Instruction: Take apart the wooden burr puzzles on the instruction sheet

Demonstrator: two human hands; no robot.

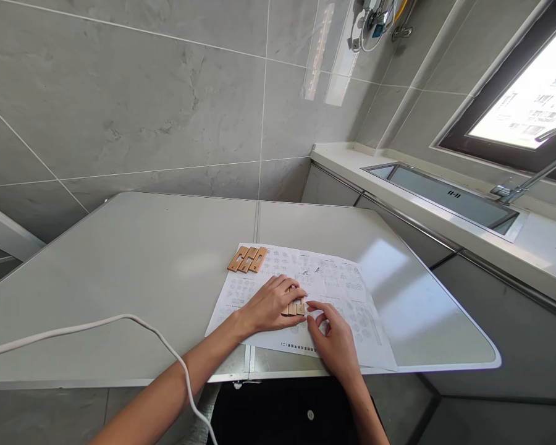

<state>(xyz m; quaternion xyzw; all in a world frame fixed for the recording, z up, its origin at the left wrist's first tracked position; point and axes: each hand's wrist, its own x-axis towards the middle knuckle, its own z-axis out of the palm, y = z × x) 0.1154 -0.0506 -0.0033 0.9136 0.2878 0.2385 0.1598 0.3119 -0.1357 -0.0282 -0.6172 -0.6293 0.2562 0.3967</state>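
Note:
My left hand (278,301) lies over a small group of flat wooden pieces (297,309), fingers along their far side and thumb along the near side, so part of them is hidden. They rest on a large printed sheet (343,272). Just to their right is my right hand (336,340), its thumb and index finger apart with nothing visible between them. Farther back, on the sheet's left corner, several wooden slats (248,259) with slots and dark marks lie side by side, partly overlapping.
The pale folding table (167,259) has a seam across its middle. A white cable (134,318) crosses at the left, over my left forearm. On the right stands a counter (338,157) with a sink (449,194) and a tap (509,193). A tiled wall (167,93) rises behind.

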